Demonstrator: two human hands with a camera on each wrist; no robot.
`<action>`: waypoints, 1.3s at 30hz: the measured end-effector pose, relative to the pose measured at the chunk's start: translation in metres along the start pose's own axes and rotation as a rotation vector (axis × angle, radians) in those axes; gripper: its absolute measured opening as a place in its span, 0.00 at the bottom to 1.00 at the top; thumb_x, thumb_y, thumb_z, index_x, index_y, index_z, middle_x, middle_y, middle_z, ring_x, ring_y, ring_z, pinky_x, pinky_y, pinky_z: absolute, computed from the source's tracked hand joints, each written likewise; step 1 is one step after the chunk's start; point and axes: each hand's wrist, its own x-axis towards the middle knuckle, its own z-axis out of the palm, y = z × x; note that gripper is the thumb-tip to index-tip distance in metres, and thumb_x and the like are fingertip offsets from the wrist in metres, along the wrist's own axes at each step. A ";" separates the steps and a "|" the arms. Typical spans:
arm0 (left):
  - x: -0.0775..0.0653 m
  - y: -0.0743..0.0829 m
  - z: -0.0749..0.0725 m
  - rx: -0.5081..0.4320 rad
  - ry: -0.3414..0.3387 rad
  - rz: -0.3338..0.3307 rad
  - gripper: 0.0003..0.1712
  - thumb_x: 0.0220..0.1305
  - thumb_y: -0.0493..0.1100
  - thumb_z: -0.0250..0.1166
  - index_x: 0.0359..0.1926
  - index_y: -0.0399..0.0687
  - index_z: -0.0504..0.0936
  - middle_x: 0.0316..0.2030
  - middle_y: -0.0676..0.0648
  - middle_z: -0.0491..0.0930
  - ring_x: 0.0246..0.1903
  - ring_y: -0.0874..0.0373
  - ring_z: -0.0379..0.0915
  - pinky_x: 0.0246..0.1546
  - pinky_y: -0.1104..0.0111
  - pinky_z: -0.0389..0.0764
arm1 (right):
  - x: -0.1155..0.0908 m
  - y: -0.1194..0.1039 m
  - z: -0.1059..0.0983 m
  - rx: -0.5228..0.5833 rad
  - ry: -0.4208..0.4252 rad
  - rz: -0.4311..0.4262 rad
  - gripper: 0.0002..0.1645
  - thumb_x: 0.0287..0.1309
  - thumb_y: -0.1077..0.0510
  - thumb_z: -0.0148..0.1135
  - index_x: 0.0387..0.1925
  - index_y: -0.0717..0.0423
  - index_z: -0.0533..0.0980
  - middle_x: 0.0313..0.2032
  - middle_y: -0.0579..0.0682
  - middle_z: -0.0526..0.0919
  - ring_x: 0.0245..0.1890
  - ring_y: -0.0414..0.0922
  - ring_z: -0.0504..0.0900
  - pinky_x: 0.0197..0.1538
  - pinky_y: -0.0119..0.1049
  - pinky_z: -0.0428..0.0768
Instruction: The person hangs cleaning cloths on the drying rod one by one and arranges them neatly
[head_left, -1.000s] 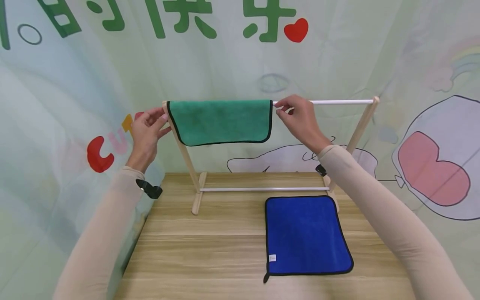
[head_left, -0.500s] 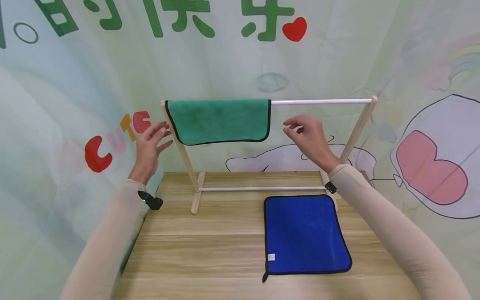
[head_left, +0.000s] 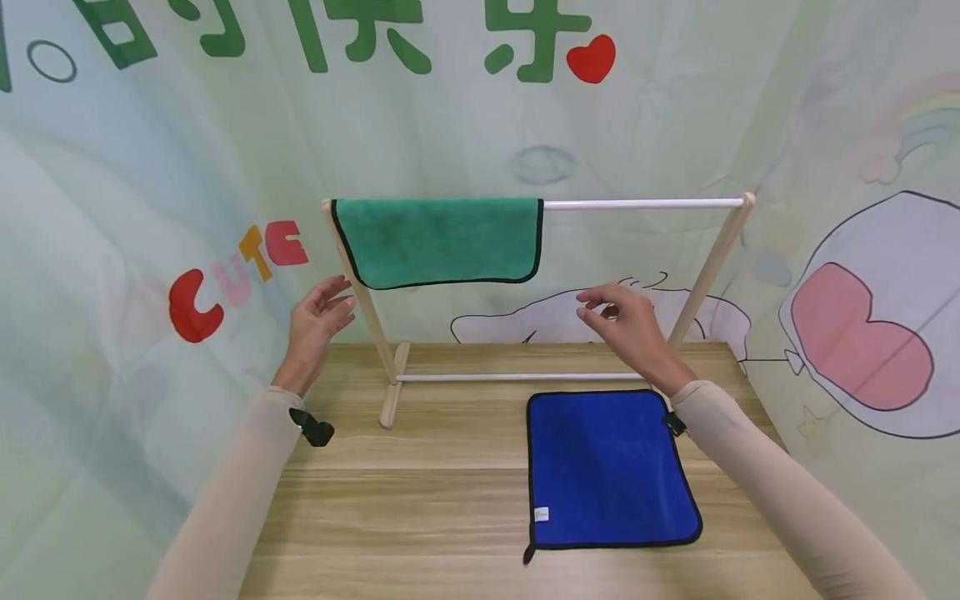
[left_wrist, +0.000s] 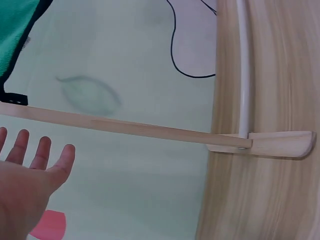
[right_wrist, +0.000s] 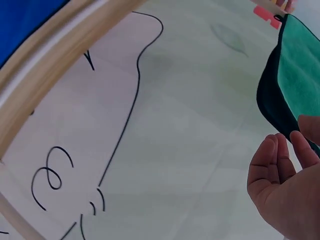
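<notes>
Green black-edged cloth [head_left: 441,243] draped on a wooden drying rack [head_left: 517,377]
The left hand [head_left: 317,321], fingers spread, hovers beside the left post [head_left: 373,325]; the cloth covers the top rail's left part; a blue cloth [head_left: 611,467] lies flat on the table [head_left: 390,508]; the right hand [head_left: 628,325] hovers, thumb and fingertips apart.

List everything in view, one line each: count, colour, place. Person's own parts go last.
green cloth: 1, green with black edging, draped over the left part of the rack's top bar
blue cloth: 1, blue with black edging, flat on the table
white tag: 1, white, on the blue cloth's near-left part
rack: 1, pale wood and white, standing on the table
table: 1, wood-grain brown, under the rack
printed backdrop: count unclear, mostly pale green, behind the rack
wrist devices: 2, black, one per wrist
sleeves: 2, beige, on both arms
hands: 2, bare, raised above the table
</notes>
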 end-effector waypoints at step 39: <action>-0.013 -0.051 0.016 0.074 0.043 -0.113 0.41 0.79 0.41 0.70 0.85 0.42 0.64 0.78 0.35 0.69 0.61 0.60 0.76 0.56 0.72 0.86 | -0.128 0.116 0.039 0.023 -0.109 0.216 0.20 0.72 0.59 0.75 0.60 0.65 0.85 0.56 0.61 0.89 0.56 0.62 0.86 0.55 0.41 0.86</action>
